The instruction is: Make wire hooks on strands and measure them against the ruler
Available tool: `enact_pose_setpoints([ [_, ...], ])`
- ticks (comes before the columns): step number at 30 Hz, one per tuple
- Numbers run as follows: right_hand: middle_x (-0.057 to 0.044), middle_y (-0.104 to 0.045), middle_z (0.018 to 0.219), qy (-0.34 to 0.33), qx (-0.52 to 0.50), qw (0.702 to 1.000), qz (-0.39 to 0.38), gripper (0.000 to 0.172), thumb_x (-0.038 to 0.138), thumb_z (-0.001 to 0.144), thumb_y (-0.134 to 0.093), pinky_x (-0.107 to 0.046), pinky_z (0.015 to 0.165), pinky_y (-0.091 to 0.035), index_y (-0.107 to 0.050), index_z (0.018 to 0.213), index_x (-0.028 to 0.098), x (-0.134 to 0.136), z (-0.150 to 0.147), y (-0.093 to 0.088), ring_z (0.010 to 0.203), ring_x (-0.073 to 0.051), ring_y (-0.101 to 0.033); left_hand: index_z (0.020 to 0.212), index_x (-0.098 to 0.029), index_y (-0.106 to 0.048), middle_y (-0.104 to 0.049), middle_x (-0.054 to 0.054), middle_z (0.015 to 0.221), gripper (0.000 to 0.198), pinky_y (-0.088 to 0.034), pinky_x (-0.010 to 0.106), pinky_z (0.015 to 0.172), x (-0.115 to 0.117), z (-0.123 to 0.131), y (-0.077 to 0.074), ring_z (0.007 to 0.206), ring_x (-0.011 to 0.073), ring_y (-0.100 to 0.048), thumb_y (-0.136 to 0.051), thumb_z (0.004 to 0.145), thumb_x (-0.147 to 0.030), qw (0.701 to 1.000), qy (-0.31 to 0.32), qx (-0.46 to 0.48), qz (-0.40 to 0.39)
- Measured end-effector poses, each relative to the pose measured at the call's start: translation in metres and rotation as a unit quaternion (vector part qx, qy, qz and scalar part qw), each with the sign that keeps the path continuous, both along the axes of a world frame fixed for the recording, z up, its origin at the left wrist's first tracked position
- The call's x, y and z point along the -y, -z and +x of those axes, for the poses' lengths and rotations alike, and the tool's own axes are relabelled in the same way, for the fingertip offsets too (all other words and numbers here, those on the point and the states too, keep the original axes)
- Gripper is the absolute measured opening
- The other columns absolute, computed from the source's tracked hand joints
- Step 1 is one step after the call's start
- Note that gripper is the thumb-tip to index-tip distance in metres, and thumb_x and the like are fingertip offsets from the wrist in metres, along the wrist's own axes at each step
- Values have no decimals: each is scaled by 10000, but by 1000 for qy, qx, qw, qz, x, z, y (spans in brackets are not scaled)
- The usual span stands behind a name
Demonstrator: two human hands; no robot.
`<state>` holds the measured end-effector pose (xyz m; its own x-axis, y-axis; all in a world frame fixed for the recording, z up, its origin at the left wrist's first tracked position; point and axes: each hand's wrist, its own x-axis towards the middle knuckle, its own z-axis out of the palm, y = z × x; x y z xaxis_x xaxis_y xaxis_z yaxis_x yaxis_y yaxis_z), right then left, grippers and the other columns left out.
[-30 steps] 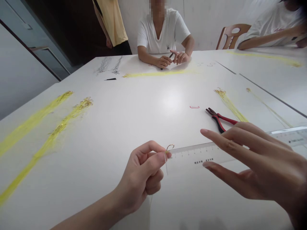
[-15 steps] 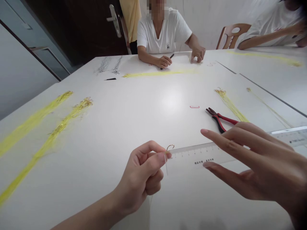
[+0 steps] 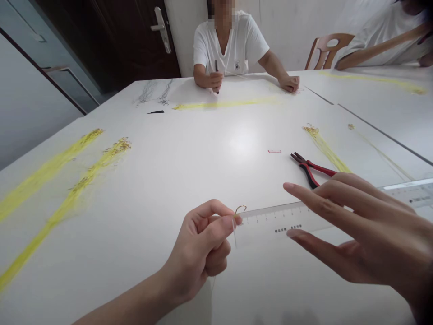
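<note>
Between thumb and forefinger, my left hand pinches a gold fish hook, its bend sticking up past the fingertips. The hook sits at the left end of a clear plastic ruler that lies across the table. A thin pale line hangs below the left fist. My right hand hovers over the ruler with fingers spread and nothing held; part of the ruler is hidden beneath it. Just beyond that hand, pliers with red and black handles lie with jaws pointing away to the left.
Bundles of hooks on yellow line lie at the left, with another yellow bundle behind the pliers. A small red-edged piece rests mid-table. Opposite, a person in a white shirt holds a dark pen-like tool. Another person leans at the far right.
Both my hands, the hook and the ruler stay put. Across the table, the person has raised the dark tool upright and moved the other hand outward. The yellow-clad figure behind is gone from view.
</note>
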<state>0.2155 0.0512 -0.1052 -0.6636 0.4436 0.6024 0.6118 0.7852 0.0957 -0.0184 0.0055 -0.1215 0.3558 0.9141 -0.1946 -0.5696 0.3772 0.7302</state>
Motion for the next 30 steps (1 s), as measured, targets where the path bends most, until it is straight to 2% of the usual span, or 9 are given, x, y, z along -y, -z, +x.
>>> enact_pose_setpoints([
  [9,-46,-573,763,-2,-1,1000,5,519,369,780,-620,-368,667,-485,-515,1241,156,0,0,0,805,-220,-562,693,-198,-578,-171,-122,437,156,-128,96,309,0,0,1,327,-4,-58,-637,815,-274,1000,3,8,8],
  [14,-39,-576,762,-2,-3,1000,0,553,380,779,-620,-369,656,-487,-487,1277,178,0,-1,0,788,-216,-560,686,-195,-573,-223,-118,445,161,-122,100,307,0,0,1,324,-9,-66,-638,814,-268,1000,5,8,6],
  [30,-39,-565,749,-5,-6,1000,-2,532,368,767,-637,-347,631,-475,-523,1240,154,1,0,-1,743,-196,-536,693,-197,-584,-160,-123,436,156,-127,103,309,0,0,1,328,-2,-55,-644,806,-285,1000,7,-1,6],
])
